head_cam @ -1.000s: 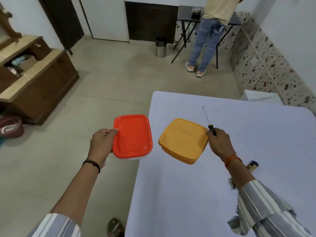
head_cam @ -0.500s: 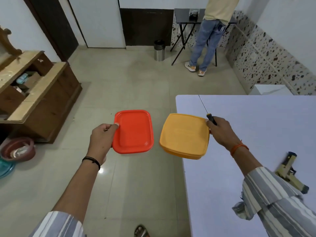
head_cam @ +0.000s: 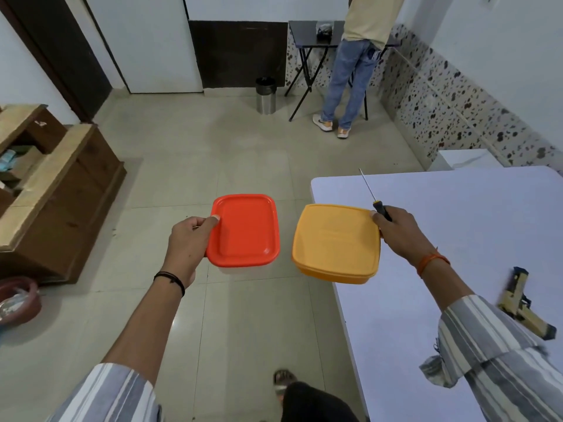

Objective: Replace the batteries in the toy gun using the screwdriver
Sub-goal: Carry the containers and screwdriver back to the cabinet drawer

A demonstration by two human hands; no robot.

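Head view shows both our hands loaded at once. Our left hand (head_cam: 186, 242) grips the red box (head_cam: 245, 230) by its near edge, thumb on the lid, out over the floor. Our right hand (head_cam: 397, 231) has its fingers closed on two things together: the orange box (head_cam: 335, 242), pinched at its corner, and the screwdriver (head_cam: 375, 198), whose shaft points up and away. Carrying the tool in the same fist probably saves us a second trip; we guess the boxes hold batteries or parts, though both lids are on and nothing inside shows.

The toy gun (head_cam: 522, 303) lies untouched on the surface (head_cam: 457, 226), behind our right forearm and well apart from both boxes. That white surface sits to our right, the orange box overlapping its left edge. Beyond is tiled floor, a wooden cabinet (head_cam: 58, 190) on the left, a steel bin (head_cam: 265, 95), and another person (head_cam: 356, 65) standing at a folding table by the far wall.
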